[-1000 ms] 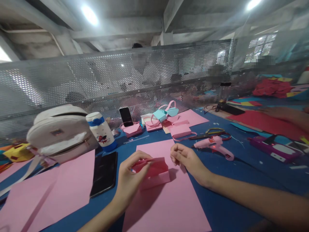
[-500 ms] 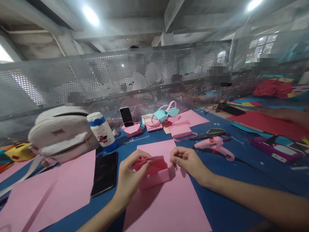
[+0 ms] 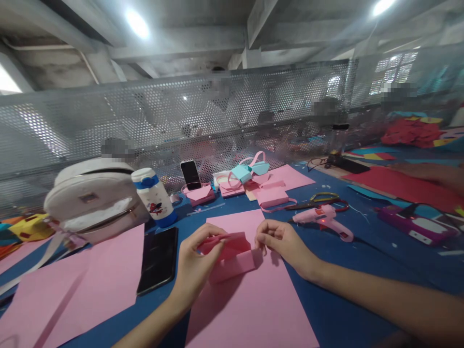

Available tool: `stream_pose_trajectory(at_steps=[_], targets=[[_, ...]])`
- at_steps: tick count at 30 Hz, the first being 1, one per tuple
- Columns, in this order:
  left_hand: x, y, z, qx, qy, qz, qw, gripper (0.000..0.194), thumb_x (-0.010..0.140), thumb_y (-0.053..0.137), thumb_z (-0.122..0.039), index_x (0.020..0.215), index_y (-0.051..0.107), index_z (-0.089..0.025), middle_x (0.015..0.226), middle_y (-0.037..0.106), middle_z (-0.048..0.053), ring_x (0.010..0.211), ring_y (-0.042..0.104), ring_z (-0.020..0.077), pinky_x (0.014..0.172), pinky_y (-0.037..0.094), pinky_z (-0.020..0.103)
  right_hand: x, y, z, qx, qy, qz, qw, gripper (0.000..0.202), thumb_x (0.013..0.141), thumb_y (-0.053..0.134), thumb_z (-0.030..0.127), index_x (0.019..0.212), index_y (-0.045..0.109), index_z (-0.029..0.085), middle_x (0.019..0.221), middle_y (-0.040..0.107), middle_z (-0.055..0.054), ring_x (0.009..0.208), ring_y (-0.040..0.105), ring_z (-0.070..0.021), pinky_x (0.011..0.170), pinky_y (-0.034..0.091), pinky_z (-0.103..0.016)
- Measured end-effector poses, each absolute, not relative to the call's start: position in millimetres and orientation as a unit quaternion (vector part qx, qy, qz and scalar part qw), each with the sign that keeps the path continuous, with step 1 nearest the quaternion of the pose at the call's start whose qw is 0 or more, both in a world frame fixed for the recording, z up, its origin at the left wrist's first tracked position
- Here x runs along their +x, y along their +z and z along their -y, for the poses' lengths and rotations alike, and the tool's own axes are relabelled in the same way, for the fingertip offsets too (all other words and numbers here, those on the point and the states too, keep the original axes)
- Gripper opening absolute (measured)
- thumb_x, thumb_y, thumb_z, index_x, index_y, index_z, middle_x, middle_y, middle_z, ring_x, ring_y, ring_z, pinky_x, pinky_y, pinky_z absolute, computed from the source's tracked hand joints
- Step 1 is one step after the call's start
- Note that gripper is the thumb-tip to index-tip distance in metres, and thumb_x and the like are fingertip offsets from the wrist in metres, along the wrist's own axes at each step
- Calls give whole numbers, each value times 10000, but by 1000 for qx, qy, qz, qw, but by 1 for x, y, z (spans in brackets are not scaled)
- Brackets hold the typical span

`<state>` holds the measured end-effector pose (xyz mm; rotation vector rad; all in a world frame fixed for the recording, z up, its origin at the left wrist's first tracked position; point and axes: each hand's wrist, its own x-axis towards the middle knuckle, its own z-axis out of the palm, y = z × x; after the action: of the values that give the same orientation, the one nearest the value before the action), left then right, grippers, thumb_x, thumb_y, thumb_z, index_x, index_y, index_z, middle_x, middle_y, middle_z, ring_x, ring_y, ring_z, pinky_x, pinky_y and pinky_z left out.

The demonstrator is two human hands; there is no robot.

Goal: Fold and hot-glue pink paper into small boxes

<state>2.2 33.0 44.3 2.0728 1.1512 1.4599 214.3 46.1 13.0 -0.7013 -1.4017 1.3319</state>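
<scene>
While our left hand (image 3: 197, 263) pinches the left end of the small folded pink paper box (image 3: 232, 257), our right hand (image 3: 281, 241) curls loosely at its three o'clock edge, fingertips touching the flap. The box sits on the large pink paper sheet (image 3: 253, 309) at centre. Our left fingers hide its near corner. The white bottle (image 3: 154, 195) at eleven o'clock bears a blurred red figure; no writing is legible.
</scene>
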Motion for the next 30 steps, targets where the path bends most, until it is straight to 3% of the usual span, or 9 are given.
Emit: stream_pose_trajectory(at_steps=[3,7,15,20,25,28,30], targets=[[2,45,-33,729,518,-410,178,117,798,617,-121,738,689,-189,746,684,-6,706,627,125,638,470,190,214,11,-47,-290,545,592,518,461,862,631,569,637,561,174,578,571,11,505,470,-99,485,350,-230],[3,46,-33,723,522,-417,173,106,802,632,-157,720,691,-186,722,680,-5,683,620,124,625,468,188,214,12,-45,-287,538,585,534,497,856,628,594,614,488,183,565,463,44,509,393,-87,500,321,-224],[1,46,-34,718,518,-429,177,99,808,635,-187,727,692,-189,732,684,-2,688,623,130,629,471,195,214,14,-46,-300,550,572,528,385,804,730,513,751,528,189,639,508,47,530,425,-87,503,315,-223],[1,45,-37,708,517,-444,184,90,800,635,-226,774,714,-189,793,723,12,762,658,166,720,507,233,214,13,-46,-293,547,589,518,380,851,674,521,738,548,180,649,546,27,544,445,-95,525,335,-231],[-2,31,-47,671,478,-492,282,294,757,669,-272,1030,717,-175,986,758,41,913,687,241,806,529,299,214,11,-44,-279,540,600,521,536,888,580,596,565,447,191,513,414,51,479,353,-88,484,277,-235],[-7,19,-52,648,465,-504,332,297,778,652,-324,999,714,-137,929,761,58,889,692,268,789,534,322,214,12,-43,-278,526,624,508,589,896,552,620,512,405,198,462,369,58,451,320,-86,476,272,-241],[-10,13,-54,643,465,-503,341,311,801,634,-356,986,709,-119,937,762,77,898,691,280,792,533,332,215,17,-43,-269,521,631,508,537,879,587,611,571,460,190,522,442,46,478,382,-89,496,314,-235]])
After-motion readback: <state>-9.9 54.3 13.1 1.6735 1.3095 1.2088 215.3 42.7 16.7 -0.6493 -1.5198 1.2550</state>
